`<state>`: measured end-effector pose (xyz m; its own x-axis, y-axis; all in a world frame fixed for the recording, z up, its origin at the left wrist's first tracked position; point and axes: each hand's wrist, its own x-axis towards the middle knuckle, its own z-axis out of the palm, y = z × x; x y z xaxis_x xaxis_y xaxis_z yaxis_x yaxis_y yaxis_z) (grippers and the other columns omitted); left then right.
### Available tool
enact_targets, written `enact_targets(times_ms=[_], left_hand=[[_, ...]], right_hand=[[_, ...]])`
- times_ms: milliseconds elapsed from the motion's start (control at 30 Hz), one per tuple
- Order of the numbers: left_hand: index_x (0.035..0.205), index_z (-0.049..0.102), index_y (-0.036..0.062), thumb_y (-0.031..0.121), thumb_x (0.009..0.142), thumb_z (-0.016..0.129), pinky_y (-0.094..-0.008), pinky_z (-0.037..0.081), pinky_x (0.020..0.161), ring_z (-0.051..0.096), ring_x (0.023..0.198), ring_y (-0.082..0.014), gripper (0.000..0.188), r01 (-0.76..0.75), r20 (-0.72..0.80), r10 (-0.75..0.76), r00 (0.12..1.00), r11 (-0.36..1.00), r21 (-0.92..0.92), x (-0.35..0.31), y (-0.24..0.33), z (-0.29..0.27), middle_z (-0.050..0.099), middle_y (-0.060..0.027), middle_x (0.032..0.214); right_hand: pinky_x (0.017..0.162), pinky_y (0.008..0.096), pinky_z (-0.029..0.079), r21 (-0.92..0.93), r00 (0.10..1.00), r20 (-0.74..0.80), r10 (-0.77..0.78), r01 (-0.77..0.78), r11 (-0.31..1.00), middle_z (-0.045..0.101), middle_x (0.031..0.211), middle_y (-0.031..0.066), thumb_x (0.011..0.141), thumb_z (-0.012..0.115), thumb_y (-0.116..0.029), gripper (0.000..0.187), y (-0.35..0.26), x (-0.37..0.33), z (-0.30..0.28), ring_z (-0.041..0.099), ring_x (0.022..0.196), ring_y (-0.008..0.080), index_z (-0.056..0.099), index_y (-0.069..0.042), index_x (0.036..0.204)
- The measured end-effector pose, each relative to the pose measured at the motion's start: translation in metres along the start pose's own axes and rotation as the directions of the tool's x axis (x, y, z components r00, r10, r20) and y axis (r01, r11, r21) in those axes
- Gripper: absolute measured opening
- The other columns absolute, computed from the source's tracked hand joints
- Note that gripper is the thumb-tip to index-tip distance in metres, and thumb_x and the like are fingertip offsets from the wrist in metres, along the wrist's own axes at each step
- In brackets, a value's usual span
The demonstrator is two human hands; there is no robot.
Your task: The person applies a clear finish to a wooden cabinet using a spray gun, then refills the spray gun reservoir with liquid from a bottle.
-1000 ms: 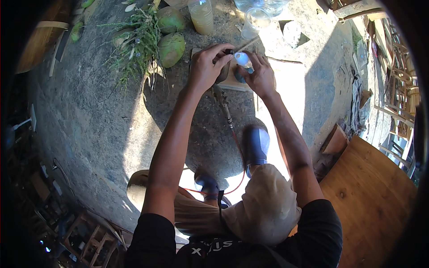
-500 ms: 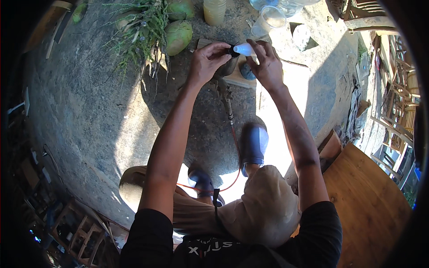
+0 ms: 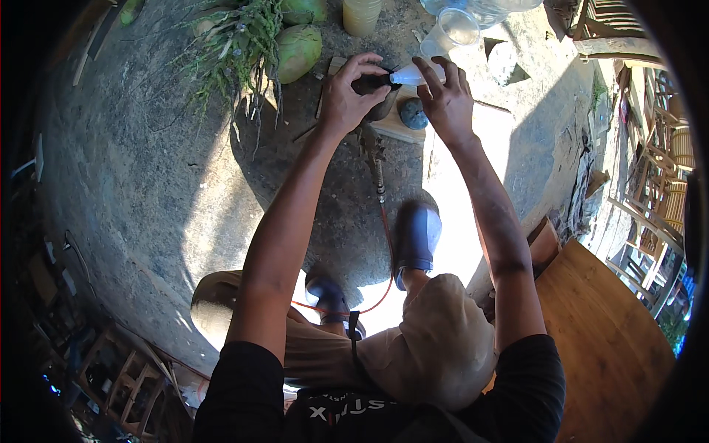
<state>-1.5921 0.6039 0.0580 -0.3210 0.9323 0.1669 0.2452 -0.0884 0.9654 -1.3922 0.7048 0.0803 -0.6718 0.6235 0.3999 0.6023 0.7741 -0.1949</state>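
Note:
My left hand (image 3: 346, 100) curls its thumb and fingers around the dark rim of a cup (image 3: 379, 109), which appears joined to a spray gun (image 3: 371, 148) beneath it. Between the fingers of my right hand (image 3: 449, 103) is a whitish translucent bottle (image 3: 408, 74) with a tapered end. It lies tilted, its narrow tip pointing left at the cup's dark mouth. Whether liquid flows from it I cannot tell. A round blue-grey lid (image 3: 412, 113) rests on a wooden board (image 3: 399, 130) just below my right fingers.
An orange hose (image 3: 388, 236) runs from the gun between my shoes. Green coconuts (image 3: 299, 53) and a leafy bunch (image 3: 247, 52) lie at the far left. A jar of cloudy liquid (image 3: 361, 16) and a clear plastic cup (image 3: 456, 29) stand beyond. A wooden panel (image 3: 598, 317) leans at right.
The bottle's tip has tilted lower toward the cup, and my right hand has shifted slightly right. My left fingers have spread wider around the cup's rim.

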Motion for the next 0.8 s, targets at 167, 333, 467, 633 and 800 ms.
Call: enact_targets(times_ms=[167,333,467,633,800], left_hand=[[0.134,0.062,0.0101,0.010,0.087,0.085,-0.0433,0.051,0.103,0.072,0.112,-0.0194,0.053,-0.014,-0.012,0.015,1.000,1.000,0.012,-0.0011,-0.0055,0.0016,0.077,-0.0060,0.115],[0.134,0.062,0.0100,0.011,0.087,0.085,-0.0431,0.052,0.103,0.072,0.112,-0.0196,0.052,-0.030,-0.019,0.030,0.999,1.000,0.005,-0.0019,-0.0069,0.0023,0.077,-0.0061,0.114],[0.130,0.066,0.0078,0.012,0.083,0.086,-0.0356,0.053,0.101,0.074,0.112,-0.0188,0.051,-0.011,-0.054,0.011,0.998,1.000,0.006,-0.0021,-0.0067,0.0031,0.080,-0.0054,0.113],[0.133,0.063,0.0094,0.012,0.086,0.085,-0.0412,0.052,0.103,0.072,0.113,-0.0195,0.052,-0.020,-0.021,0.021,1.000,1.000,0.010,-0.0018,-0.0079,0.0019,0.078,-0.0059,0.115],[0.136,0.061,0.0101,0.012,0.088,0.084,-0.0433,0.051,0.104,0.071,0.114,-0.0186,0.053,-0.022,-0.005,0.022,1.000,0.999,0.025,-0.0011,-0.0064,0.0015,0.077,-0.0063,0.116]], right_hand=[[0.094,0.0446,0.056,0.006,1.000,-0.012,0.002,-0.002,1.000,0.060,0.129,0.0099,0.081,0.076,-0.009,0.062,-0.0018,0.0021,-0.0015,0.063,0.112,0.0317,0.065,-0.024,0.140],[0.093,0.0440,0.055,-0.009,1.000,-0.026,-0.004,0.003,1.000,0.060,0.130,0.0100,0.080,0.075,-0.008,0.062,0.0001,0.0028,0.0008,0.062,0.111,0.0311,0.066,-0.025,0.139],[0.093,0.0434,0.055,-0.017,0.999,-0.039,-0.013,0.013,1.000,0.060,0.130,0.0098,0.080,0.074,-0.007,0.063,0.0002,0.0036,0.0008,0.062,0.111,0.0305,0.066,-0.026,0.139],[0.093,0.0433,0.054,-0.011,0.999,-0.037,-0.008,0.008,1.000,0.060,0.131,0.0094,0.081,0.073,-0.006,0.062,-0.0019,0.0039,-0.0006,0.062,0.111,0.0297,0.066,-0.026,0.139],[0.094,0.0438,0.055,-0.002,0.999,-0.021,0.033,-0.033,0.999,0.060,0.131,0.0091,0.081,0.074,-0.007,0.061,-0.0026,0.0028,-0.0009,0.062,0.112,0.0299,0.067,-0.026,0.138]])
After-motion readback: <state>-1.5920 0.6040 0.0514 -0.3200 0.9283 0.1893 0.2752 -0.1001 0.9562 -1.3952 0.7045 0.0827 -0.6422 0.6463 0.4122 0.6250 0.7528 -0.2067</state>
